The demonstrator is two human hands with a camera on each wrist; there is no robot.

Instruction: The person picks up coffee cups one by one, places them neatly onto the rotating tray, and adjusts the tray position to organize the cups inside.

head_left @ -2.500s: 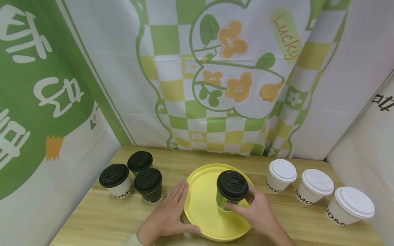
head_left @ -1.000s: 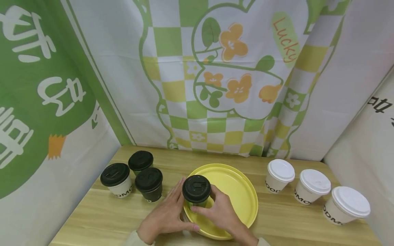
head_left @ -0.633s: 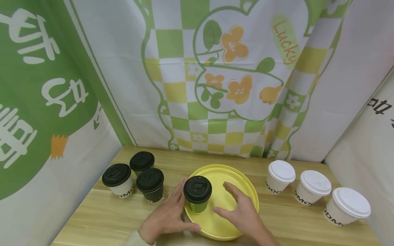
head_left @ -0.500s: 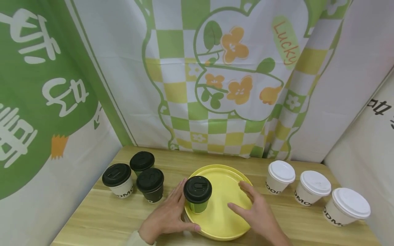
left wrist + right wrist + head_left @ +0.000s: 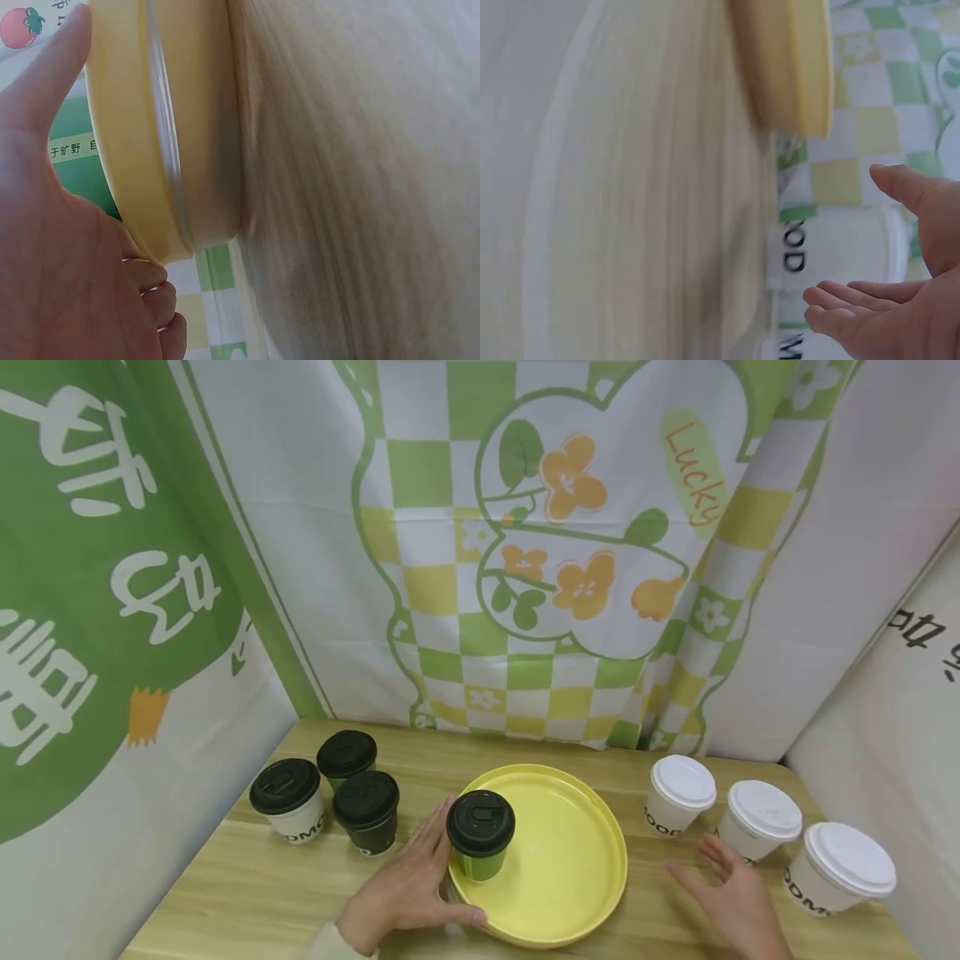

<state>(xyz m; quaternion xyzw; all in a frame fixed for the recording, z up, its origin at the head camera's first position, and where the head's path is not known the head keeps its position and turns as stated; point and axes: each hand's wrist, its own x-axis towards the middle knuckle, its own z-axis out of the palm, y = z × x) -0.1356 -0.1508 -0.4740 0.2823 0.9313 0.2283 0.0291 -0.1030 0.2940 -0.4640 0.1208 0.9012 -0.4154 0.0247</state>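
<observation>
A green paper cup with a black lid [image 5: 481, 835] stands upright on the left part of a round yellow tray [image 5: 558, 860]. My left hand [image 5: 408, 885] rests its straight fingers and thumb along the tray's left rim; the left wrist view shows the tray's side wall [image 5: 206, 135] against them. Over the table to the right of the tray, my right hand [image 5: 731, 893] is empty, thumb apart from the fingers. Its fingertips overlap the middle white-lidded cup [image 5: 761, 818] in the head view. In the right wrist view, a white cup [image 5: 840, 247] lies just beyond those fingers.
Two more white-lidded cups, one nearer the back [image 5: 678, 793] and one at far right [image 5: 843, 868], flank the middle one. Three black-lidded cups [image 5: 366, 810] cluster at the table's left. A printed curtain [image 5: 510, 693] hangs along the back edge.
My right hand set the green cup down at the tray's left, let go of it, and moved right off the tray toward the white cups. The left hand stays at the rim.
</observation>
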